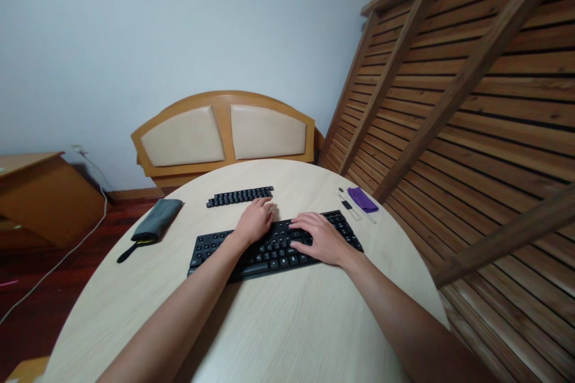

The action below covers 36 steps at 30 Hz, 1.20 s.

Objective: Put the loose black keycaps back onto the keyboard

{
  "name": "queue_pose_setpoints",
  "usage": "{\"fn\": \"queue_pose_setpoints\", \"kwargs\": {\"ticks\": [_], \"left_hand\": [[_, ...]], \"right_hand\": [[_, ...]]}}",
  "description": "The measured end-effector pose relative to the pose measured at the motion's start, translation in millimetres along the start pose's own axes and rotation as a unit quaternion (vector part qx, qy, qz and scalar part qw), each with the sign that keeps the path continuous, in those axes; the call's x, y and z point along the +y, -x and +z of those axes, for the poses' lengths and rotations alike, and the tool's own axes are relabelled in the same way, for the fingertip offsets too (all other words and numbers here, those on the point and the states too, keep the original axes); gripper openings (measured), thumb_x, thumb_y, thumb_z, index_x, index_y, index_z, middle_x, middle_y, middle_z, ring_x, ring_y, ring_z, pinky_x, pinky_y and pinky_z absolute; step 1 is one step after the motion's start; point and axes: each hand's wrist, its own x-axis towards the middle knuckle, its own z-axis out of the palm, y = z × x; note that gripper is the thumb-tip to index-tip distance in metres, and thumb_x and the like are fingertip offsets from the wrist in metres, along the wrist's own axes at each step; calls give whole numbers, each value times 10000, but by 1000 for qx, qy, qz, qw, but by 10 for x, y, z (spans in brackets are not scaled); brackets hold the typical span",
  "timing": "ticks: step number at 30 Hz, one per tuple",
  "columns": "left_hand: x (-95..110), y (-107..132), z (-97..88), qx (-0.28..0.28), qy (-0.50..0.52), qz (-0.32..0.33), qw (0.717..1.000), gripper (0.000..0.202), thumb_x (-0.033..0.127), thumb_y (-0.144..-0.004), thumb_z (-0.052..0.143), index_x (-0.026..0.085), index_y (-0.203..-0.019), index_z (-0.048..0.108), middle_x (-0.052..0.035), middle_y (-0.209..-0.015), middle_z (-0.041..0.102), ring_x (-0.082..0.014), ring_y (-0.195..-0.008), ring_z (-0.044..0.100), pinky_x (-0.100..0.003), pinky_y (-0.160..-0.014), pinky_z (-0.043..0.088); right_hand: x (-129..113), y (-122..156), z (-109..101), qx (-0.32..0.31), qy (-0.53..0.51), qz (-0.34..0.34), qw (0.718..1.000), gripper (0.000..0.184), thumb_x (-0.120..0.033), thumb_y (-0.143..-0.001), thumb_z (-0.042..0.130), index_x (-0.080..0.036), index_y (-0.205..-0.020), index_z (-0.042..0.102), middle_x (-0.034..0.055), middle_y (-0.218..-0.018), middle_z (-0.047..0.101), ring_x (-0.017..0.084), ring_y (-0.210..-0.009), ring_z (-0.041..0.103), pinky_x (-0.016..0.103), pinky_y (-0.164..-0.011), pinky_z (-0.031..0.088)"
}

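A black keyboard (283,262) lies slightly slanted on the round pale table (269,323). At its left end and upper part, keycaps are off and bare key sockets show. Loose black keycaps (238,196) sit lined up in rows behind it. My left hand (255,221) is over the keyboard's upper edge, near the right end of those rows. Its fingers are bent together, and whatever they may hold is hidden. On the right part of the keyboard rests my right hand (322,239), fingers spread and thumb stretched out over the keys.
A grey pouch (158,219) with a black strap lies at the table's left. To the right are a purple cloth (363,199) and a wire keycap puller (350,208) beside a thin tool. A slatted wooden panel (449,102) leans close by on the right.
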Motion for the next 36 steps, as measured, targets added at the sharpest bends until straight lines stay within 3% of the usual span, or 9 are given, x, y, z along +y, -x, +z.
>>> {"fn": "queue_pose_setpoints", "kwargs": {"ticks": [5,12,20,23,27,31,36], "left_hand": [[-327,-207,82,-35,-20,30,999,363,211,-926,527,118,-1263,622,-158,-1466,481,-312,-1406,374,-468,-1163,323],[-440,-339,328,-72,-34,41,996,444,307,-932,534,181,-1358,542,-122,-1544,390,-329,-1474,238,-516,-1176,266],[-399,-389,303,-80,-10,75,994,336,227,-931,501,157,-1234,629,-148,-1441,513,-315,-1422,348,-521,-1167,280],[-344,-399,227,-88,14,103,991,318,185,-908,528,183,-1198,660,-111,-1344,604,-266,-1296,510,-425,-1121,373],[-289,-389,131,-97,50,119,987,239,141,-887,549,207,-1031,728,-59,-1156,699,-182,-1054,653,-259,-946,488],[-227,-294,29,-78,76,88,990,203,105,-862,565,198,-891,744,-46,-984,735,-176,-934,681,-234,-861,503],[34,40,-151,-16,108,10,994,203,160,-912,549,181,-1026,715,-49,-1012,743,-188,-924,693,-271,-844,520]], "right_hand": [[7,5,-5,-1,-4,1,1000,351,-385,-842,708,-244,-1161,666,59,-1208,677,240,-1210,547,445,-1061,394],[1,4,-8,-1,-4,1,1000,354,-388,-849,700,-251,-1174,665,58,-1213,678,245,-1215,544,452,-1058,391],[-7,12,-6,0,-3,2,1000,355,-395,-850,700,-245,-1169,667,54,-1201,683,240,-1216,543,447,-1068,387],[0,15,-3,2,-6,-1,1000,348,-394,-851,699,-247,-1164,669,55,-1198,683,243,-1212,546,451,-1066,390],[5,17,4,6,-4,-3,1000,347,-394,-850,700,-245,-1162,670,56,-1197,683,247,-1204,548,453,-1055,400],[5,18,3,6,-6,-3,1000,342,-385,-851,701,-244,-1161,672,61,-1193,684,244,-1202,549,452,-1056,399],[5,18,-4,1,-8,1,1000,348,-384,-849,699,-246,-1168,672,66,-1201,682,247,-1212,546,457,-1055,400]]}}
